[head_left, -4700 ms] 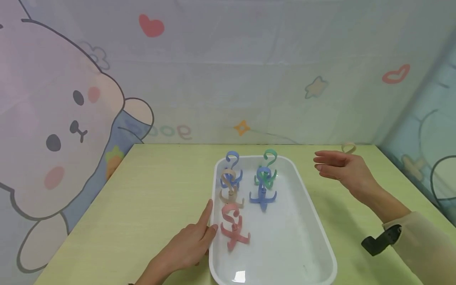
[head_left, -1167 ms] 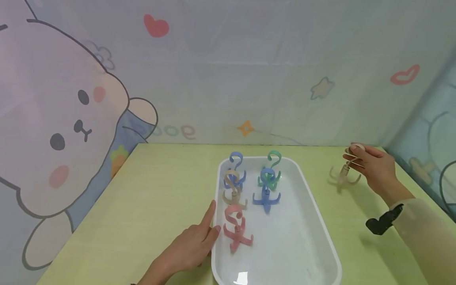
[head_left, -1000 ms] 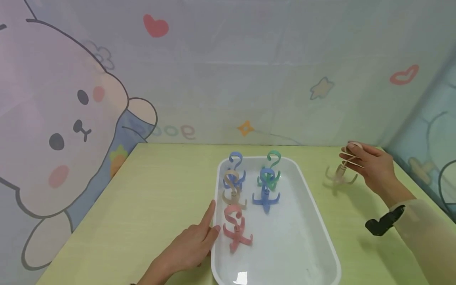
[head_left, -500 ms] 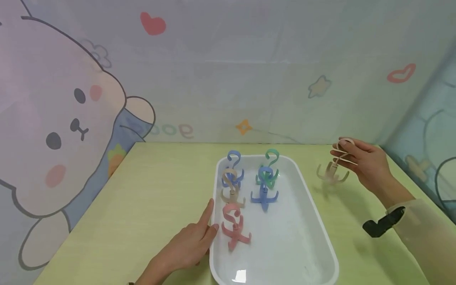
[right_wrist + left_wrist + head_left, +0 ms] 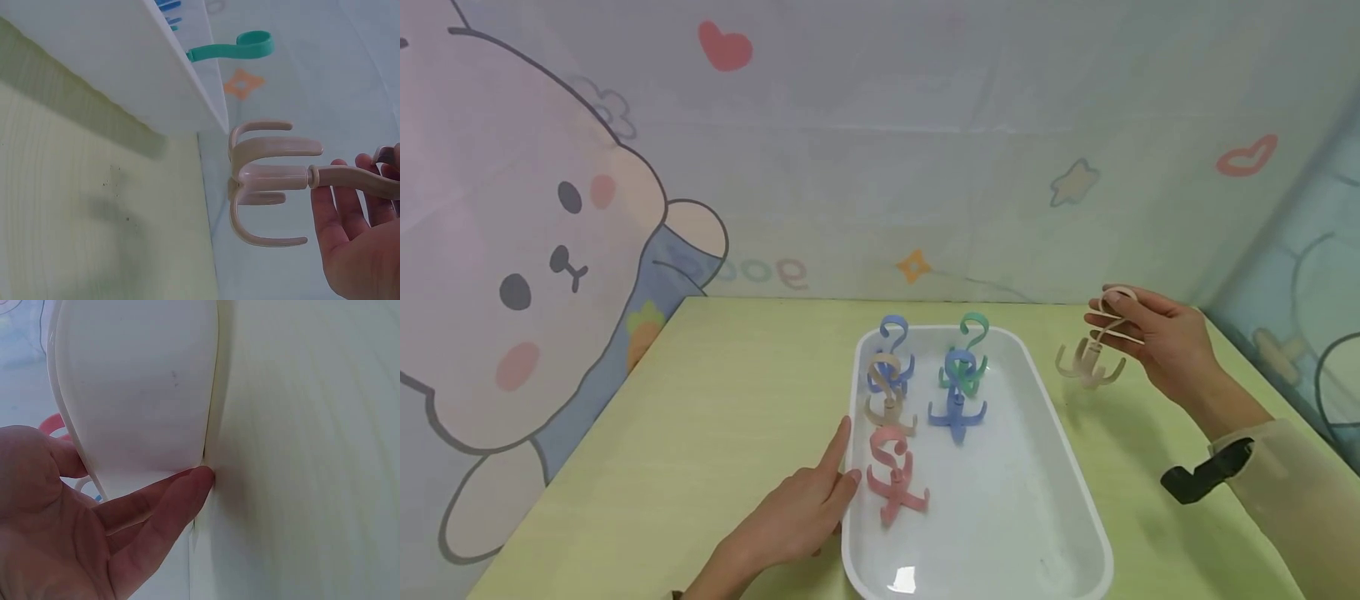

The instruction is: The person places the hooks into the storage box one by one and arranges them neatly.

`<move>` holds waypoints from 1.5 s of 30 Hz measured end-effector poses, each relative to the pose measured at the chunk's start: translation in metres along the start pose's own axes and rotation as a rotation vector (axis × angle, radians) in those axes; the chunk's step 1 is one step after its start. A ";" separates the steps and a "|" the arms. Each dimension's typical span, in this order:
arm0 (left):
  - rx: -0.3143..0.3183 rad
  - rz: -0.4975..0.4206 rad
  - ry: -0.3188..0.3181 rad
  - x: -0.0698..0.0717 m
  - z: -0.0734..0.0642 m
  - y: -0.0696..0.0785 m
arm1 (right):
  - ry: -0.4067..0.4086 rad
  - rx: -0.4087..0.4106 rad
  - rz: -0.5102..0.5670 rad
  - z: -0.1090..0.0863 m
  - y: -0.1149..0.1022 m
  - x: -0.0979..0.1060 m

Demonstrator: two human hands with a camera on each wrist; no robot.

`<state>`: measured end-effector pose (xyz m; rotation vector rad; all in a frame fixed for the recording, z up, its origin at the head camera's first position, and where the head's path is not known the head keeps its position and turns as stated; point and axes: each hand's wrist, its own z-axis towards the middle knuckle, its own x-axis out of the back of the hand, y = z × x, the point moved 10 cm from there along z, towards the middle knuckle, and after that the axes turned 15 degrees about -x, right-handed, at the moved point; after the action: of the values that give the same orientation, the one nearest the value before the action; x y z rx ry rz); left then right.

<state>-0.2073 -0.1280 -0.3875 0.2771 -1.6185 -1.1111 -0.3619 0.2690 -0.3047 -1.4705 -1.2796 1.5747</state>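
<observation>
My right hand (image 5: pixel 1176 346) pinches the curved top of a beige four-prong swivel hook (image 5: pixel 1087 363), right of the white tray (image 5: pixel 992 525). In the right wrist view, the prongs of this swivel hook (image 5: pixel 275 177) hang above the table, and a shadow falls below. My left hand (image 5: pixel 793 508) grips the tray's left side, thumb at the rim and fingers against the outer wall (image 5: pixel 137 406). Inside the tray stand a pink hook (image 5: pixel 897 497), another beige hook (image 5: pixel 889 412), two blue hooks (image 5: pixel 956 412) and a green hook (image 5: pixel 974 327) at the back.
The pale yellow-green table (image 5: pixel 737 375) ends at a printed cloth backdrop (image 5: pixel 865 167) behind the tray. A side cloth (image 5: pixel 1292 275) hangs along the right edge. A black strap device (image 5: pixel 1206 472) sits on the right wrist by the sleeve (image 5: pixel 1292 492).
My right hand has taken hold of the beige hook at the far right, lifted it and brought it left towards the tray. My left hand stays at the tray's left side.
</observation>
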 end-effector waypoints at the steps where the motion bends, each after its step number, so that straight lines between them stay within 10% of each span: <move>1: -0.001 0.001 0.001 0.000 0.000 0.000 | -0.001 0.001 -0.005 -0.001 -0.001 -0.002; 26: -0.006 0.000 0.002 0.000 0.002 0.001 | -0.125 0.030 -0.188 -0.029 0.000 -0.078; 45: 0.002 -0.008 0.002 0.000 0.000 -0.001 | -0.160 -0.092 -0.313 -0.048 0.058 -0.113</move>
<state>-0.2077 -0.1281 -0.3884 0.2868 -1.6176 -1.1153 -0.2849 0.1576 -0.3134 -1.1466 -1.6061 1.4619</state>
